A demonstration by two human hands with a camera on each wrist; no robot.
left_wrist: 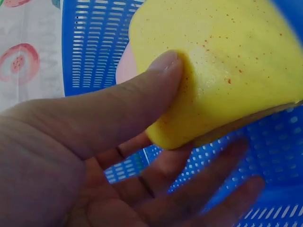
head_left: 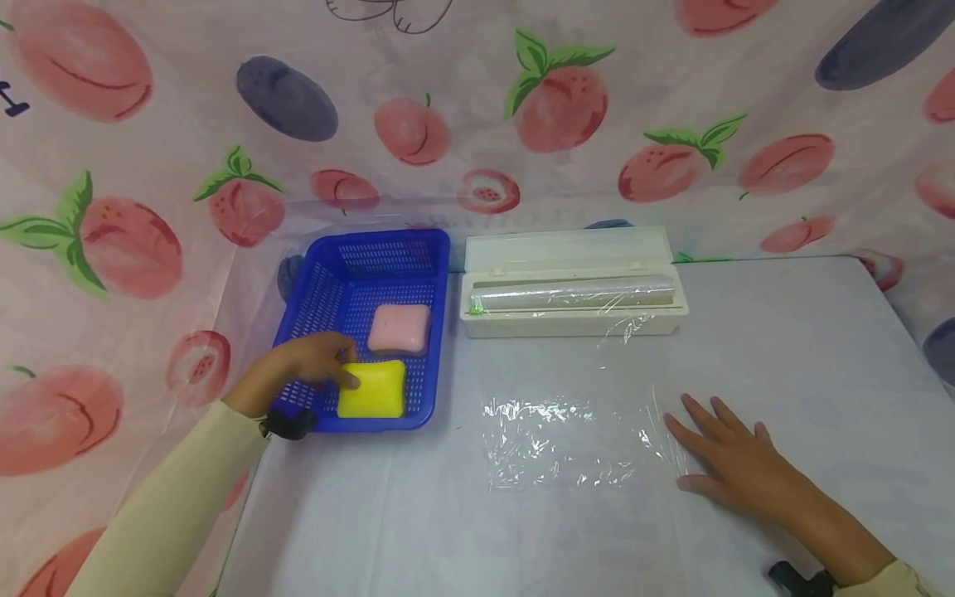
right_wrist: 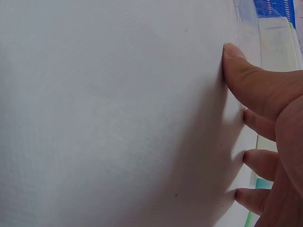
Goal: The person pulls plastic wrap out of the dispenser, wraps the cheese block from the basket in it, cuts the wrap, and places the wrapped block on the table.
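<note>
Your left hand (head_left: 317,358) pinches the yellow block (head_left: 376,398), thumb pressed on its upper face and the other fingers spread about its underside. The block is inside the blue basket (head_left: 442,332), in the near part; red specks dot its surface in the left wrist view. Just behind it in the basket is the pink block (head_left: 401,327).

Your right hand (head_left: 734,464) has its fingers spread apart and grips nothing; its fingertips meet the worktop (head_left: 522,547) by the right edge of the clear film (head_left: 555,444). You cannot tell whether they touch the film itself.

The film lies in front of you, wrinkled and glinting, below the white box (head_left: 574,325). That box stands right of the basket near the worktop's back edge, its lid (head_left: 567,249) raised at the rear and a roll (head_left: 574,292) lying lengthwise in it. Fruit-print cloth (head_left: 462,83) hangs behind.
</note>
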